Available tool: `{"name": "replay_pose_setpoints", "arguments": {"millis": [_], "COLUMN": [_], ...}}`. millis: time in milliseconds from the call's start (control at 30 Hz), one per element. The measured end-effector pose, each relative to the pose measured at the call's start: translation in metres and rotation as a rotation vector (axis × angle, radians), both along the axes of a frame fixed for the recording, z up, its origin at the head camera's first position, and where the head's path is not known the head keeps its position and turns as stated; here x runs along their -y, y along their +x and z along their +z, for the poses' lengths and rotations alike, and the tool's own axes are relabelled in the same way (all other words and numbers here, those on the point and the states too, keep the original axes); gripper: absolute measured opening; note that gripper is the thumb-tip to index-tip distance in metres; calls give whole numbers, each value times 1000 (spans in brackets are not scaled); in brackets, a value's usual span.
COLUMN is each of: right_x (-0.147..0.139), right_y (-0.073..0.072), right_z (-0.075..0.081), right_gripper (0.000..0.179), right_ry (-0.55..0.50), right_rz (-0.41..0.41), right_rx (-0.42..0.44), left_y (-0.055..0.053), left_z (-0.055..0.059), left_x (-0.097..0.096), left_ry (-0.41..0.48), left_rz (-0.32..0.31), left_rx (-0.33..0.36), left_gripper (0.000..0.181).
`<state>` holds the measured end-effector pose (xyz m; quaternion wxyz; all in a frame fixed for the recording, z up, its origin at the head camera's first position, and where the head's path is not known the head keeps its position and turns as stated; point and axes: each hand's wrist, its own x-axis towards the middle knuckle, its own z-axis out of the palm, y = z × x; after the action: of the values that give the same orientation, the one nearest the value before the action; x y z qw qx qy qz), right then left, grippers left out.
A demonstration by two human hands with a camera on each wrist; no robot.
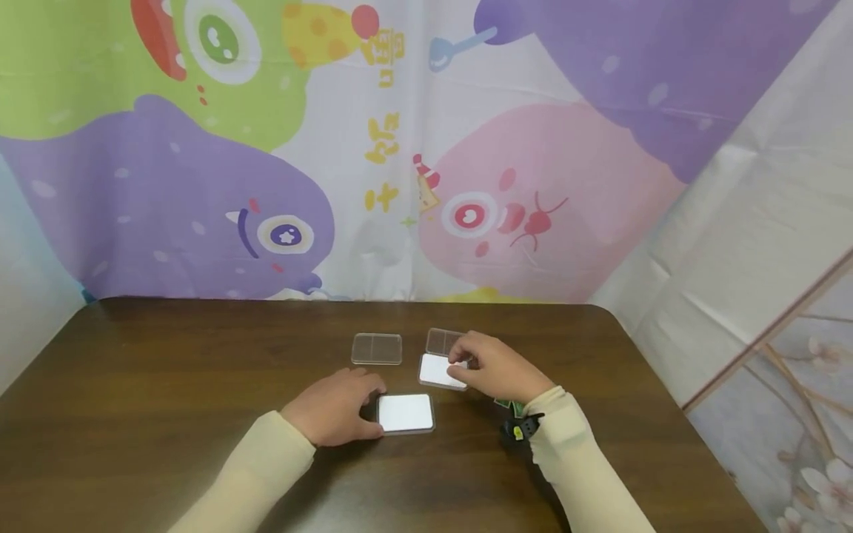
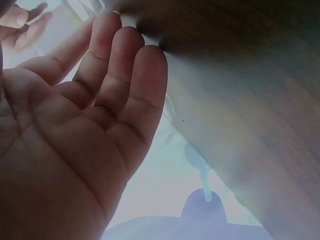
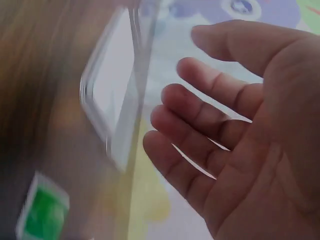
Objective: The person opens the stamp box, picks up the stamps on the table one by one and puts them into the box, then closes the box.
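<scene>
Two shallow clear boxes, each showing white inside, sit on the counter (image 1: 200, 363) in front of you, midway between its side edges and nearer its back edge. Your left hand (image 1: 340, 407) is at the left end of the near box (image 1: 406, 412), thumb at one corner and forefinger by the other; its fingers lie nearly straight and together, not wrapped round, probably just to keep the box from sliding. Your right hand (image 1: 500, 369) is poised over the far box (image 1: 433, 369), which lies closer to the counter's back-right corner; its fingers are loosely bent and apart, nothing between them, a shape that seems suited to light contact rather than a grip. Whether they touch the white surface, I can't tell. Behind that box lies a rear cover (image 1: 438, 341), perhaps hinged on; a loose cover (image 1: 376, 349) lies flat toward the back edge, likely set aside so the white is within reach. Small green pieces (image 1: 509, 408) lie by your right wrist, apparently kept out of the working space
</scene>
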<state>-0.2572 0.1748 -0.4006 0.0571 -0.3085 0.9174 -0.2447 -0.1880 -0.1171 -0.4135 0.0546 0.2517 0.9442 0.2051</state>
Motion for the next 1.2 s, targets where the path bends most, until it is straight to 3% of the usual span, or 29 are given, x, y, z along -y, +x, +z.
{"name": "replay_pose_setpoints", "arguments": {"millis": [200, 367, 533, 700, 900, 1200], "right_x": [-28, -39, -41, -41, -41, -38], "right_y": [-1, 1, 6, 10, 12, 13], "right_z": [8, 13, 10, 8, 9, 10], "right_gripper": [13, 19, 23, 31, 34, 24], "right_ry": [152, 238, 243, 291, 327, 302], "right_rz": [-131, -226, -239, -252, -276, -264], "right_rx": [-8, 71, 185, 197, 242, 240], "left_y": [1, 2, 3, 2, 1, 1], "left_z": [-1, -2, -1, -1, -4, -2], "left_x": [1, 1, 1, 0, -2, -5], "left_ry": [36, 47, 33, 22, 21, -23], "left_rz": [4, -25, -76, -84, -61, -24], "left_rx": [-15, -51, -90, -100, -106, -63], "left_gripper": [50, 40, 30, 28, 40, 55]}}
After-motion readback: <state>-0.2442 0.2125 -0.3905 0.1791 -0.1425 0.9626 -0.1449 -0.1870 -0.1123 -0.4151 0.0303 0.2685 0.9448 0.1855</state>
